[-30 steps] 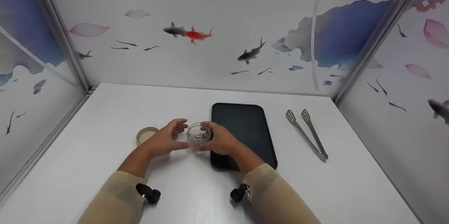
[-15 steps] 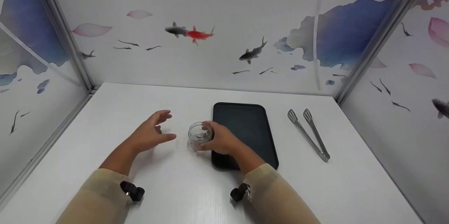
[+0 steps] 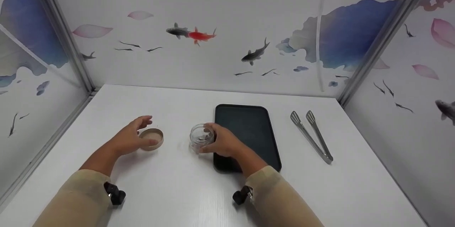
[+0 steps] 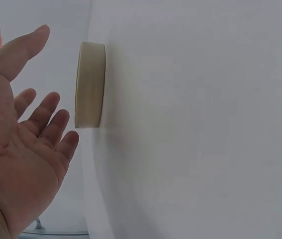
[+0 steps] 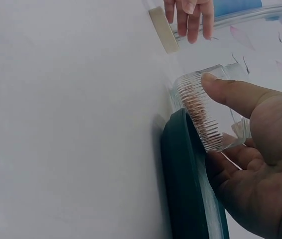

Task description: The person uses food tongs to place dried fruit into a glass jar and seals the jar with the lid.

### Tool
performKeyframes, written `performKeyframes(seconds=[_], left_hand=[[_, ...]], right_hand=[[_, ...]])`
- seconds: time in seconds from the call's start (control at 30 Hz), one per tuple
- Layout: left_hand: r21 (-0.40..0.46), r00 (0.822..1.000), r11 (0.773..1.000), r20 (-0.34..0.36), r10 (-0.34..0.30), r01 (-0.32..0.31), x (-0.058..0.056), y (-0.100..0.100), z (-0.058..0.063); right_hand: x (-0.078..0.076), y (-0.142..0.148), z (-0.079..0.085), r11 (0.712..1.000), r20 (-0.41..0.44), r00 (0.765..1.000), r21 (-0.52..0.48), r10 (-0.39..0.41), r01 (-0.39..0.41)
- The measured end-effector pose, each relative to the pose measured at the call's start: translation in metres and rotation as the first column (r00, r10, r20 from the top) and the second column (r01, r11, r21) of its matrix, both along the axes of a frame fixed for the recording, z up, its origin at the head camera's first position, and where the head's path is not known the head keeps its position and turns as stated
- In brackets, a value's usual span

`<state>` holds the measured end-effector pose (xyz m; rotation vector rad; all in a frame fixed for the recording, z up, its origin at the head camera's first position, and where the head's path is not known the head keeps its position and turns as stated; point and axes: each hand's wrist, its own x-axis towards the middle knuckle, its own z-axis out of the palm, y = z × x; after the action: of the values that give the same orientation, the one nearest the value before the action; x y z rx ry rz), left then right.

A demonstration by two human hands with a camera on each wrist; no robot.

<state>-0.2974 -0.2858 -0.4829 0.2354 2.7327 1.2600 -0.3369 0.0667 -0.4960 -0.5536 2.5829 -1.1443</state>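
My right hand (image 3: pixel 226 141) holds a ribbed clear glass jar (image 3: pixel 197 144) between thumb and fingers, upright at the left edge of the dark tray (image 3: pixel 245 124). Brownish contents show low inside the jar (image 5: pixel 196 102) in the right wrist view; their kind is unclear. Over to the left, my left hand (image 3: pixel 126 140) hovers at a round tan lid (image 3: pixel 155 135), thumb and fingers spread to either side. In the left wrist view a gap separates those fingers from the lid (image 4: pixel 90 84), which lies on the table with its hollow side up.
Metal tongs (image 3: pixel 312 138) lie spread on the right of the table (image 3: pixel 185 191), past the tray. White panels (image 3: pixel 213 67) printed with fish and petals enclose the back and both sides.
My left hand has left the jar and moved left to the lid, uncovering more of it in the head view. The right hand keeps holding the jar in the same spot.
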Motion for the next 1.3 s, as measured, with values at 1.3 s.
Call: performKeyframes(seconds=[1.3], left_hand=[[0.019, 0.997, 1.0, 0.069, -0.02, 0.019, 0.003, 0.002, -0.007]], right_hand=[[0.0, 0.001, -0.001, 1.0, -0.028, 0.999, -0.026, 0.016, -0.017]])
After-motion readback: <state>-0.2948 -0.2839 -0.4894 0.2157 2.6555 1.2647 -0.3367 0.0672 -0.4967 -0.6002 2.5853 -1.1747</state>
